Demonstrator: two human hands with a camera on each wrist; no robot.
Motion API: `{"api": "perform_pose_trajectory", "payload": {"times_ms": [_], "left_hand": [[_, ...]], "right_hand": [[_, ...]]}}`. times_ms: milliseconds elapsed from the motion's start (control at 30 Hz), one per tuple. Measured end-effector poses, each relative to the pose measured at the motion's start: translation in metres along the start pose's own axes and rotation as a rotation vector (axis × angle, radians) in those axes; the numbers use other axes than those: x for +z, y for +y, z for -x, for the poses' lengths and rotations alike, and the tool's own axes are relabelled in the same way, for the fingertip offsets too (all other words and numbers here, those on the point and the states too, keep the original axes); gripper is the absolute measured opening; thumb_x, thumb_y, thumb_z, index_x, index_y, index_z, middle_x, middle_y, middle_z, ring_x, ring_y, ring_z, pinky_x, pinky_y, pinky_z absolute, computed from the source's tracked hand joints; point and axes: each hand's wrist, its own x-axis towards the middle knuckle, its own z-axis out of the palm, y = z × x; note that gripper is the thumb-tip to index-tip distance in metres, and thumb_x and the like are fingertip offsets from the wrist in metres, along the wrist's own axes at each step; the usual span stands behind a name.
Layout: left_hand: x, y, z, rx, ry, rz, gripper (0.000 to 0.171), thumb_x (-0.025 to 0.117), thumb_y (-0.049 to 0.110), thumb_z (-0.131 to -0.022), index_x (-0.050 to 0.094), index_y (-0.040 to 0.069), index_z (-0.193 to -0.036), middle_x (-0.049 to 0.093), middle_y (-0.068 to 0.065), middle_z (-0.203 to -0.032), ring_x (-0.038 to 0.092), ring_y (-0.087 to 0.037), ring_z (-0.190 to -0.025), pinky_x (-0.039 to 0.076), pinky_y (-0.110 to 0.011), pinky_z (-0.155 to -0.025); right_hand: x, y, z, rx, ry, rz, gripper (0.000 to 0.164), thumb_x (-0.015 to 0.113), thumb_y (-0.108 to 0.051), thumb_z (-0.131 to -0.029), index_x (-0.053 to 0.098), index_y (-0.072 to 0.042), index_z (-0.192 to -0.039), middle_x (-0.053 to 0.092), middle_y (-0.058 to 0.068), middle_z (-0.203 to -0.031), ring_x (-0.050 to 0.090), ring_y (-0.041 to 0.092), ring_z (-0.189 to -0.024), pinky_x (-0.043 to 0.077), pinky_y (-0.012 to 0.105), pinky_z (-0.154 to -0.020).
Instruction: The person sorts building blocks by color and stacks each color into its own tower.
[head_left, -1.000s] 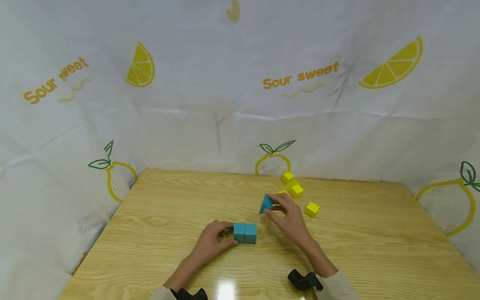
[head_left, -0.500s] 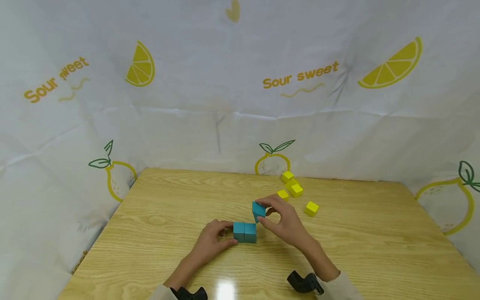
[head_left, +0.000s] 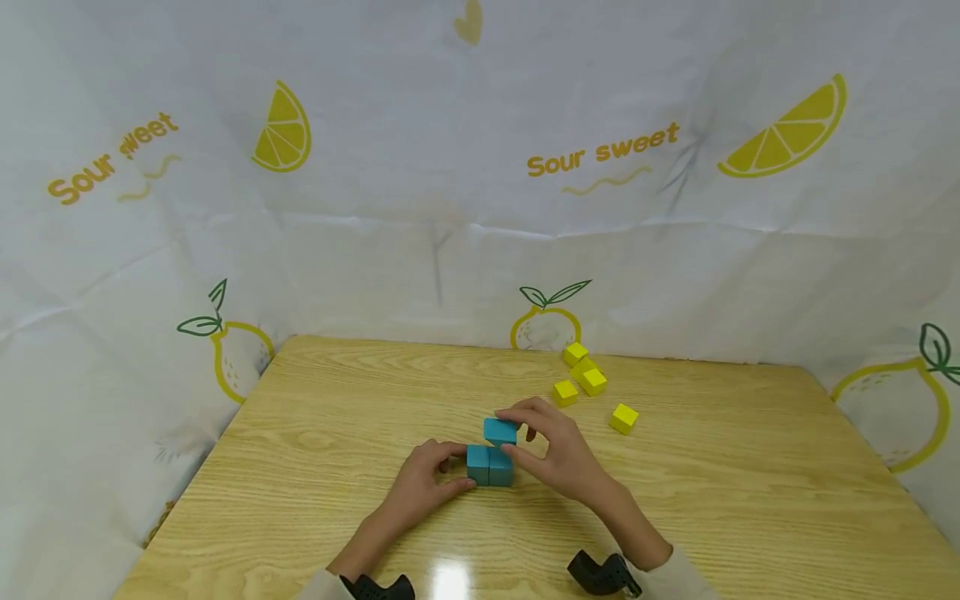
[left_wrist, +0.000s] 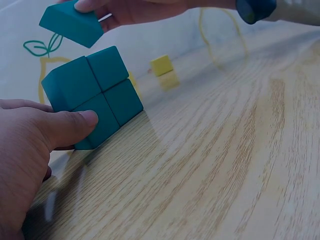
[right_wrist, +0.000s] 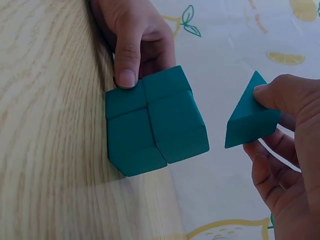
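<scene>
Several blue cubes form a small two-by-two block stack (head_left: 478, 472) on the table, two wide and two high. My left hand (head_left: 422, 485) grips the stack's left side; in the left wrist view its thumb lies on the lower left cube (left_wrist: 98, 131). Over the stack, my right hand (head_left: 558, 450) pinches a blue triangular block (head_left: 499, 430) between thumb and fingers. A gap between that block and the cubes' tops shows in the right wrist view. The left fingers behind the stack are mostly hidden.
Several yellow blocks (head_left: 594, 382) lie towards the back of the wooden table (head_left: 337, 392). One yellow cube (head_left: 624, 419) sits apart, right of my right hand. A white cloth with lemon prints (head_left: 390, 275) hangs behind the table.
My right hand has moved left with the triangular block, from beside the stack to above it, and the block has turned. The left hand and the cubes stay put.
</scene>
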Motion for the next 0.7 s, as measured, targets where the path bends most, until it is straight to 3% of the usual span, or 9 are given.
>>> {"api": "perform_pose_trajectory", "payload": {"times_ms": [233,467,700], "left_hand": [[0.001,-0.002,0.001,0.0,-0.001,0.007,0.041,0.076,0.033,-0.082,0.066,0.019,-0.119,0.06,0.012,-0.095,0.044,-0.007,-0.074,0.041,-0.027,-0.066],[0.002,-0.004,0.0,0.035,0.016,0.008,0.04,0.076,0.032,-0.082,0.066,0.021,-0.119,0.062,0.012,-0.097,0.045,-0.006,-0.074,0.041,-0.026,-0.066],[0.002,-0.004,0.0,0.024,0.007,0.018,0.039,0.076,0.032,-0.082,0.066,0.022,-0.119,0.062,0.013,-0.099,0.045,-0.006,-0.074,0.041,-0.027,-0.067]], "right_hand": [[0.009,0.011,0.005,0.012,-0.04,-0.029,0.047,0.076,-0.008,-0.083,0.06,-0.01,-0.127,0.062,0.003,-0.108,0.055,0.018,-0.084,0.048,0.03,-0.063],[0.014,0.012,0.006,0.026,-0.072,-0.017,0.049,0.076,-0.011,-0.083,0.059,-0.01,-0.128,0.062,0.004,-0.111,0.055,0.014,-0.087,0.048,0.028,-0.065],[0.019,0.014,0.008,0.02,-0.092,0.024,0.051,0.079,-0.011,-0.08,0.059,-0.007,-0.127,0.062,0.003,-0.111,0.056,0.013,-0.089,0.047,0.028,-0.065]]}}
